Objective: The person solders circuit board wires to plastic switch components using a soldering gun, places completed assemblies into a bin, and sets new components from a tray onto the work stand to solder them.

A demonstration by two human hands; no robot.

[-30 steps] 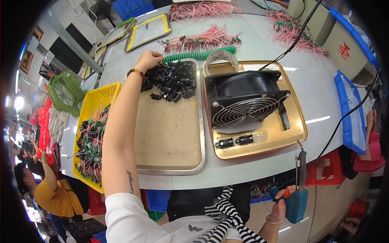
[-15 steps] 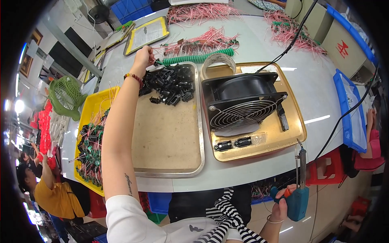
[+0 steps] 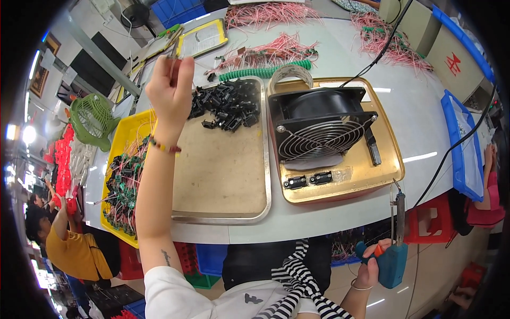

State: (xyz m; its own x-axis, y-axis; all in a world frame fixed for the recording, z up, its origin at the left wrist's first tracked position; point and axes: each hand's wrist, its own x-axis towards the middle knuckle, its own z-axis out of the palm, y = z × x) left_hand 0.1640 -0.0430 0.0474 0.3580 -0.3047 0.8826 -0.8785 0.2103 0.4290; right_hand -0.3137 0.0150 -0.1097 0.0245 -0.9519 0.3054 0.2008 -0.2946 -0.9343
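My left hand point(image 3: 171, 87) is raised above the left edge of a metal tray point(image 3: 220, 210). Its fingers are curled in a pinch, and what they hold is too small or hidden to make out. Beside it, a pile of small black plastic housings point(image 3: 228, 106) fills the tray's far end. Low at the right, beyond the table's front edge, my right hand point(image 3: 367, 268) grips a blue soldering gun point(image 3: 392, 266), its metal tip pointing up. Two black housings point(image 3: 308, 181) sit side by side on a gold tray point(image 3: 345, 191), in front of a black fan point(image 3: 321, 127).
At the left is a yellow bin point(image 3: 130, 125) of wired green and black parts. Behind the trays lie a green coil point(image 3: 265, 70), a tape roll point(image 3: 291, 78) and bundles of pink wires point(image 3: 276, 50). A black cable point(image 3: 380, 58) hangs at the right, near a blue tray point(image 3: 462, 154).
My left hand has come back from the green coil toward me and to the left, and is now higher over the table. My right hand holds the soldering gun in nearly the same place.
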